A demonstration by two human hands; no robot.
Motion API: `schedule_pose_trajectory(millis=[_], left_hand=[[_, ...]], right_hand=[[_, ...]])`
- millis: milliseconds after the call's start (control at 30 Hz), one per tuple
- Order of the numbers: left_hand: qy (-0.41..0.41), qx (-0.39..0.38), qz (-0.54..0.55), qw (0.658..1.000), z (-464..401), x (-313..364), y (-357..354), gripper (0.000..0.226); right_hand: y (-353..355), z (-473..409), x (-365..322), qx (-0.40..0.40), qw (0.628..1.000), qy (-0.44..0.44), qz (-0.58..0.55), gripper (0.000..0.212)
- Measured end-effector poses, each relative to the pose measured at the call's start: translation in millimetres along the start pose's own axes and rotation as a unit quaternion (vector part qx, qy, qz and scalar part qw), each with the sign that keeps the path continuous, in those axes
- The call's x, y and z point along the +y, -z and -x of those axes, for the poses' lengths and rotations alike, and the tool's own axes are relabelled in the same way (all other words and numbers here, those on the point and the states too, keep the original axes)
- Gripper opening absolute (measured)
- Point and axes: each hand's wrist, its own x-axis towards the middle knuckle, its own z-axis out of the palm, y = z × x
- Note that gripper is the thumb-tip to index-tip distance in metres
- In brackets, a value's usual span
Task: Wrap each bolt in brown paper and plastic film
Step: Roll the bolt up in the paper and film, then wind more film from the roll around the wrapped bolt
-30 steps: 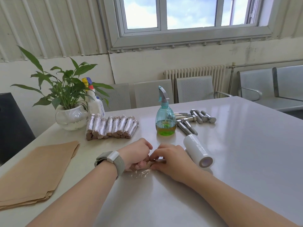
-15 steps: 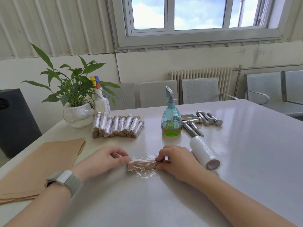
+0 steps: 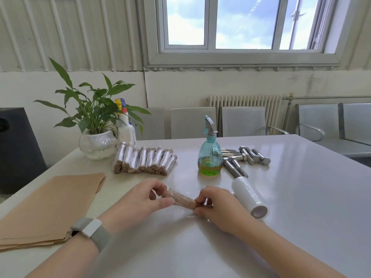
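A bolt wrapped in brown paper and clear film [image 3: 181,199] lies tilted between my hands, just above the white table [image 3: 301,197]. My left hand [image 3: 144,199] pinches its left end, and my right hand [image 3: 217,206] pinches its right end. Loose film trails under it onto the table. A roll of plastic film [image 3: 250,197] lies right of my right hand. Several bare steel bolts [image 3: 244,159] lie behind it. Several wrapped bolts [image 3: 144,160] sit in a row at the back left. Brown paper sheets [image 3: 48,205] are stacked at the left.
A teal spray bottle [image 3: 209,155] with green liquid stands just behind my hands. A potted plant [image 3: 96,137] and a white spray bottle [image 3: 125,127] stand at the back left. Metal chairs [image 3: 241,121] line the table's far side.
My hands have lifted the wrapped bolt slightly off the table and tilted it, left end higher. My left hand moved from beside the bolt to gripping its end.
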Motion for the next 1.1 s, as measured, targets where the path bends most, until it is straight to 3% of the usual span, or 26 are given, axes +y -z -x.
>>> schedule_pose_trajectory(millis=[100, 167, 300, 367, 433, 500, 633, 800, 867, 933, 967, 1033, 1100], left_hand=[[-0.043, 0.034, 0.079, 0.995, -17, 25, -11, 0.043], [-0.06, 0.039, 0.132, 0.989, -26, 42, -27, 0.041], [-0.044, 0.034, 0.261, 0.964, -43, 63, -64, 0.046], [-0.018, 0.035, 0.307, 0.951, -51, 69, -80, 0.039], [-0.002, 0.062, 0.3, 0.952, -58, 72, -94, 0.025], [0.003, 0.088, 0.285, 0.954, -63, 70, -102, 0.016], [0.009, 0.078, 0.315, 0.946, -65, 62, -107, 0.032], [0.044, 0.054, 0.355, 0.932, -68, 61, -111, 0.022], [0.058, 0.051, 0.332, 0.94, -70, 59, -111, 0.026], [0.073, 0.058, 0.31, 0.946, -70, 58, -113, 0.027], [0.081, 0.063, 0.31, 0.945, -69, 60, -114, 0.03], [0.074, 0.073, 0.309, 0.946, -68, 61, -115, 0.038], [0.07, 0.067, 0.309, 0.946, -69, 63, -119, 0.039]], right_hand=[[5, 4, 1, 0.009, 0.999, -0.024, 0.021, 0.009], [6, 8, 1, 0.026, 0.999, -0.042, 0.018, 0.012], [4, 11, 1, 0.05, 0.998, -0.048, -0.002, 0.018], [4, 10, 2, 0.052, 0.997, -0.049, -0.023, 0.01], [2, 10, 3, 0.05, 0.997, -0.053, -0.025, 0.003], [-1, 10, 4, 0.051, 0.997, -0.056, -0.02, 0.009], [-1, 9, 2, 0.054, 0.997, -0.061, -0.011, 0.012], [23, 5, -8, -0.037, 0.995, -0.048, 0.08, 0.019], [55, 3, -5, 0.004, 0.998, -0.05, 0.031, 0.012], [82, 2, 7, 0.114, 0.99, -0.083, 0.021, 0.019], [88, 2, 16, 0.129, 0.983, -0.116, 0.065, 0.03], [88, 4, 31, 0.038, 0.96, -0.226, 0.163, 0.061], [80, 6, 39, -0.077, 0.946, -0.299, 0.1, 0.074]])
